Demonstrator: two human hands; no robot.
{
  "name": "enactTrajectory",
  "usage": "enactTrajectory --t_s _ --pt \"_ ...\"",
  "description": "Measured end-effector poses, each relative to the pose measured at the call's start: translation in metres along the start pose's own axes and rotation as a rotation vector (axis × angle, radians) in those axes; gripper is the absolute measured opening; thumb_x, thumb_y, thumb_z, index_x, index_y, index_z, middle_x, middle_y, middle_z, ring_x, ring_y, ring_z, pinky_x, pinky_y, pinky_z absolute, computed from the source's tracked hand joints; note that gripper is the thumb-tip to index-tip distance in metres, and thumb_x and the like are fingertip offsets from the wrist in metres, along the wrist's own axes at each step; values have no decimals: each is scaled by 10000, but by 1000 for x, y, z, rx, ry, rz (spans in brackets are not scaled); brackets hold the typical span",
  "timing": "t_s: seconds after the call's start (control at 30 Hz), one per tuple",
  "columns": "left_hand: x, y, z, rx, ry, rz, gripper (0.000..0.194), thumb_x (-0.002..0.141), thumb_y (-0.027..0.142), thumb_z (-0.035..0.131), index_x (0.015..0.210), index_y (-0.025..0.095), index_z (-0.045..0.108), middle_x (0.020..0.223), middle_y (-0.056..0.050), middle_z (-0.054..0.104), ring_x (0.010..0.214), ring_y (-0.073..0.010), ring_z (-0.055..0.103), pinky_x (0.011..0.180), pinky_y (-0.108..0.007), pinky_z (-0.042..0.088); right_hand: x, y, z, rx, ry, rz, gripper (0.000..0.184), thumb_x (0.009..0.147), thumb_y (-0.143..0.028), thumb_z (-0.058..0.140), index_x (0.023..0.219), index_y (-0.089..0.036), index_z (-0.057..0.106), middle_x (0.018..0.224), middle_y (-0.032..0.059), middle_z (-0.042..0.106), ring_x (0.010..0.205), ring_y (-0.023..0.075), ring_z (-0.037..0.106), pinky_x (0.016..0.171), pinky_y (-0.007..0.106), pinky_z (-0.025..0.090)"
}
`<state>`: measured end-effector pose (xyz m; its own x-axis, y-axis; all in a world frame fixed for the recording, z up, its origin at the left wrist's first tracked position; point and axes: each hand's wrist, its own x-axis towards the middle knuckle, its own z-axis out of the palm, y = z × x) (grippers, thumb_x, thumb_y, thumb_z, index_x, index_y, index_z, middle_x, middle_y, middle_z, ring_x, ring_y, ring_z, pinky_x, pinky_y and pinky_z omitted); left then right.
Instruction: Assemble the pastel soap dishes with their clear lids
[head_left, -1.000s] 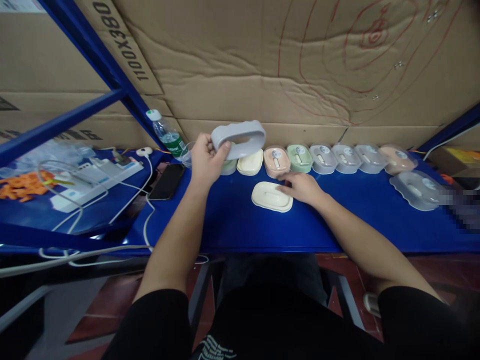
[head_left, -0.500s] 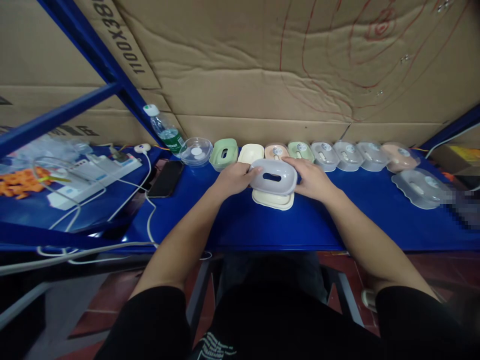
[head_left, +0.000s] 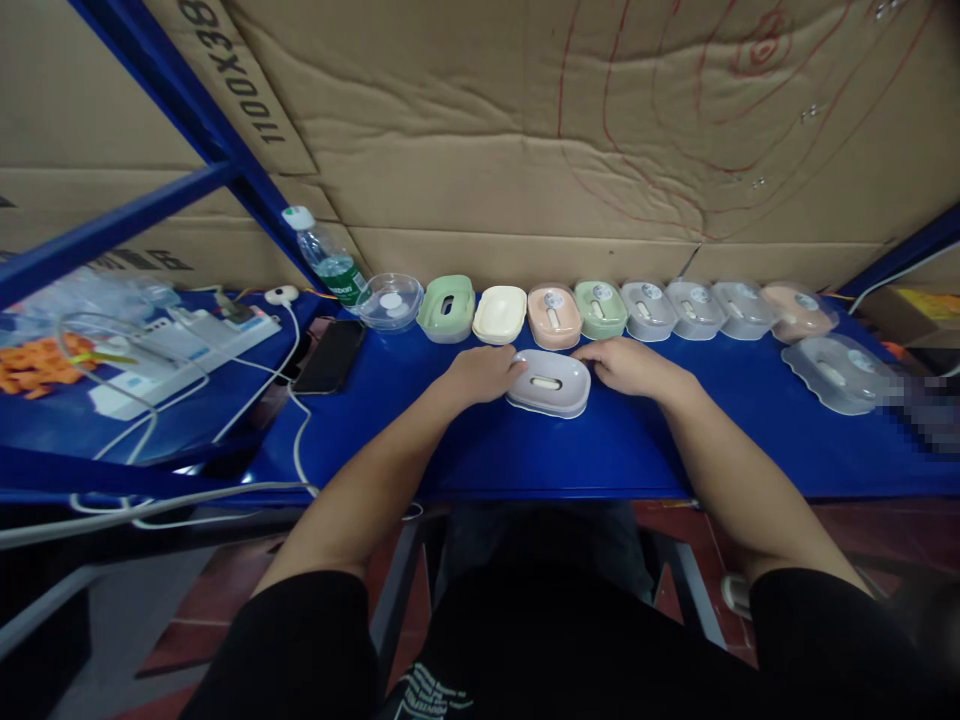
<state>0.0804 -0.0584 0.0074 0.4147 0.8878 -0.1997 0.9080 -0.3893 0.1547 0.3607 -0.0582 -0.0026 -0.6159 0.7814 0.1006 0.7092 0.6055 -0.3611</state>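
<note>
A pale grey soap dish (head_left: pixel 568 398) with an oval slot sits low on the table, covering the cream piece beneath it; a white strip shows through its slot. My left hand (head_left: pixel 484 374) grips the dish's left rim, thumb on top. At the far right corner, my right hand (head_left: pixel 626 366) has its curled fingers against the rim. Just behind stand a cream dish (head_left: pixel 500 314), a peach soap box (head_left: pixel 554 317) with a clear lid and a green lidded box (head_left: pixel 601 309).
Along the back stand several grey lidded boxes (head_left: pixel 649 311), a green slotted dish (head_left: pixel 448 309), a clear round-cornered container (head_left: pixel 391 302) and a bottle (head_left: pixel 336 272). A phone (head_left: pixel 330 357), white cables and a power strip (head_left: pixel 180 365) lie left. A grey clear-lidded piece (head_left: pixel 836 372) rests right.
Both hands have lowered the grey dish toward me onto the cream piece. The cream dish behind is uncovered to view, and my right hand's grip has loosened to the corner.
</note>
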Motion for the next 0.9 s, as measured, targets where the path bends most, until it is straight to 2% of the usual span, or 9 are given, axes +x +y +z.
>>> enactTrajectory --t_s 0.07,0.17,0.27,0.4,0.57,0.7,0.9 --pt "1 1 3 7 25 -11 494 1065 482 340 1184 160 694 1175 -209 775 1105 -371 734 886 -471 551 2 -4 -1 -28 35 12 485 932 -96 499 1274 -284 787 1208 41 822 1072 266 763 934 435 582" --pt "2 3 6 0 63 -27 505 1059 516 363 1187 167 704 1158 -201 781 1093 -359 738 887 -456 553 3 -13 -2 -31 122 21 429 1041 -281 490 1409 -247 709 1288 79 792 1131 291 748 980 479 581" --pt "2 2 6 -9 75 -30 534 1060 542 363 1184 158 713 1147 -205 778 1107 -367 735 901 -462 544 5 -19 3 -10 120 -23 455 1061 -431 521 1440 -236 680 1415 100 731 1249 314 703 1035 501 570" --pt "4 0 7 -18 67 -22 540 1061 563 368 1163 173 728 1146 -185 778 1127 -367 731 907 -457 538 8 -13 14 -13 89 -29 433 1065 -377 495 1431 -228 670 1452 106 706 1313 314 670 1056 508 562" --pt "6 -2 11 -15 105 -6 556 1077 547 332 1110 180 748 1128 -179 786 1110 -350 733 896 -450 545 11 -3 21 -17 63 -6 392 1056 -326 480 1351 -212 711 1346 111 763 1210 307 721 999 492 576" --pt "7 -2 10 8 99 -19 536 1058 577 391 1040 201 772 1072 -156 795 1080 -332 734 899 -440 551 12 -2 23 -29 57 11 368 1036 -351 525 1314 -218 726 1324 108 770 1186 312 726 988 483 576" --pt "5 -1 10 38 121 -39 538 1043 593 423 999 192 779 1060 -164 796 1061 -347 736 890 -452 547 13 -1 26 3 52 6 382 1034 -377 537 1326 -212 720 1347 117 757 1210 319 717 1011 500 569"
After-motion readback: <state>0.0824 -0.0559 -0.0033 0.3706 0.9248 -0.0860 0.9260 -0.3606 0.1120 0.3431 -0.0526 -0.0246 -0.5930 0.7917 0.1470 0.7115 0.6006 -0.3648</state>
